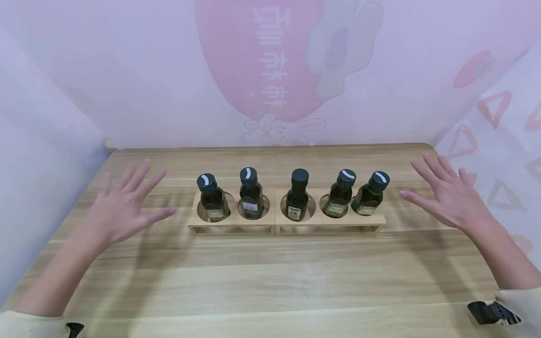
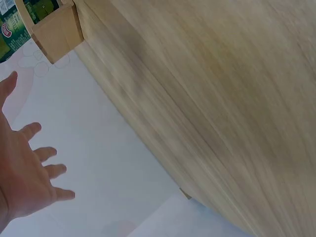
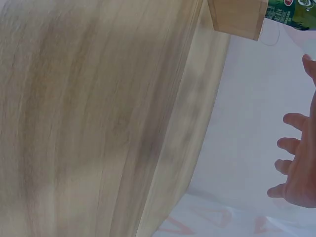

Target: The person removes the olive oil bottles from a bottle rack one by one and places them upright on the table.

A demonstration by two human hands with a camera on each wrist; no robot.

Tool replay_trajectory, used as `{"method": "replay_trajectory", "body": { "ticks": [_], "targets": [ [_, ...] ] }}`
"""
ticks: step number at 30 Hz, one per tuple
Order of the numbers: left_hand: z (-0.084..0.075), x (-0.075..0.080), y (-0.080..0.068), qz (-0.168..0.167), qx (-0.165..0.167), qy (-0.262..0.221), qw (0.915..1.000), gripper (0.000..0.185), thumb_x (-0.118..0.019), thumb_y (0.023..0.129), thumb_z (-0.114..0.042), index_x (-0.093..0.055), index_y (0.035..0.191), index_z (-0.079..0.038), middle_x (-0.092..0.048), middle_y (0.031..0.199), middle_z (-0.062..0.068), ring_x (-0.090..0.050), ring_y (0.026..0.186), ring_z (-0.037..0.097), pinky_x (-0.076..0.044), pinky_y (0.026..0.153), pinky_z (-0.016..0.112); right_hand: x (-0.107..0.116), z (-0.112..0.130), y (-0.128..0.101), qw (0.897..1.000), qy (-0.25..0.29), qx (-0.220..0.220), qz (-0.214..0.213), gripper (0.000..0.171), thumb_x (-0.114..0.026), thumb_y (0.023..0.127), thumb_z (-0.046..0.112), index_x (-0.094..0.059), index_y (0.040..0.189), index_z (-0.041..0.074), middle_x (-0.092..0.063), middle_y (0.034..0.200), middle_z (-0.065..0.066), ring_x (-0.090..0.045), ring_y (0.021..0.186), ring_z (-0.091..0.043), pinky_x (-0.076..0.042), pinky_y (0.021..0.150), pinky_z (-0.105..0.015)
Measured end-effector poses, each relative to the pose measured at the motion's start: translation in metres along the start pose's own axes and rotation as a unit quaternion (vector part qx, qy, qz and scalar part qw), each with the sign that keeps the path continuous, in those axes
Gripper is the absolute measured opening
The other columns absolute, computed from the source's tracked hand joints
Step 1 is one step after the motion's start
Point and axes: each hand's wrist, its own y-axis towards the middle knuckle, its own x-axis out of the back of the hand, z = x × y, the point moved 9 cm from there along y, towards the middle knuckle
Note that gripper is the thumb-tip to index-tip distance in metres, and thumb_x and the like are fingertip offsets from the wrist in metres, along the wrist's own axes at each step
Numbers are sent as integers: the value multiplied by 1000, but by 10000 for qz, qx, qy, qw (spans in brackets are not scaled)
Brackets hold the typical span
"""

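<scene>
Both hands are held up over the table with fingers spread, and neither holds anything. My left hand (image 1: 122,206) is left of a light wooden rack (image 1: 236,230); my right hand (image 1: 452,197) is on its other side. Several dark, capped bottles stand in the rack's round holes. From left to right come a labelled bottle (image 1: 214,202), a second bottle (image 1: 251,199), a slimmer-necked middle bottle (image 1: 297,199), then two leaning bottles, one (image 1: 338,199) beside the other (image 1: 368,199). In each wrist view, the rack's end shows at the top edge.
The wood-grain table (image 1: 274,277) reaches back to a pale curtain (image 1: 148,70) printed with a pink shape and cartoon rabbits. More pale fabric hangs at the left and right sides. A black strap (image 1: 490,312) sits at the right sleeve's cuff.
</scene>
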Motion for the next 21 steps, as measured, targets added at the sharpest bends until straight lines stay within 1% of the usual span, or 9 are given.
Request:
{"method": "replay_trajectory", "body": {
  "ticks": [3, 5, 9, 13, 15, 18, 21],
  "targets": [
    [-9, -6, 3, 203, -162, -329, 9991, 96, -64, 95, -62, -19, 167, -17, -7, 172, 22, -2, 156, 50, 13, 118, 71, 2, 8, 0, 9994, 280, 176, -29, 83, -62, 100, 49, -29, 163, 6, -17, 168, -28, -3, 157, -47, -2, 120, -73],
    [-15, -10, 5, 354, -250, -498, 9978, 96, -66, 94, -61, -22, 167, -16, -12, 171, 22, -7, 156, 50, 7, 118, 74, 3, 13, 0, 9983, 481, 329, -82, 79, -63, 100, 44, -31, 163, 6, -21, 167, -29, -6, 157, -47, -5, 121, -72],
    [-27, -16, 11, 498, -450, -756, 9949, 96, -70, 92, -60, -28, 165, -13, -21, 169, 23, -16, 153, 52, -5, 119, 75, 6, 22, 0, 9954, 815, 486, -98, 73, -61, 102, 37, -33, 163, 9, -27, 165, -28, -12, 156, -47, -11, 120, -73],
    [-36, -21, 17, 501, -685, -940, 9919, 94, -73, 91, -57, -35, 161, -7, -32, 165, 24, -25, 150, 53, -20, 116, 75, 9, 30, 0, 9929, 1084, 478, -48, 70, -62, 102, 34, -34, 163, 13, -28, 167, -21, -15, 158, -40, -15, 117, -76],
    [-39, -22, 20, 504, -762, -1066, 9901, 93, -74, 91, -55, -37, 160, -5, -34, 163, 26, -29, 148, 53, -26, 114, 74, 11, 34, 0, 9909, 1249, 507, -35, 70, -63, 102, 33, -35, 163, 15, -29, 168, -18, -15, 158, -39, -15, 116, -77],
    [-44, -25, 24, 519, -869, -1350, 9857, 91, -77, 91, -51, -40, 157, -1, -38, 160, 28, -36, 145, 53, -33, 111, 72, 14, 40, 0, 9872, 1496, 545, -36, 70, -66, 100, 30, -37, 162, 19, -30, 168, -16, -19, 157, -41, -18, 114, -78],
    [-48, -27, 27, 562, -965, -1616, 9805, 86, -77, 92, -47, -43, 155, 1, -44, 156, 28, -43, 141, 52, -37, 110, 70, 16, 45, -1, 9813, 1842, 564, -15, 69, -69, 99, 26, -40, 161, 23, -34, 166, -16, -27, 152, -48, -23, 111, -79]
  ]
}}
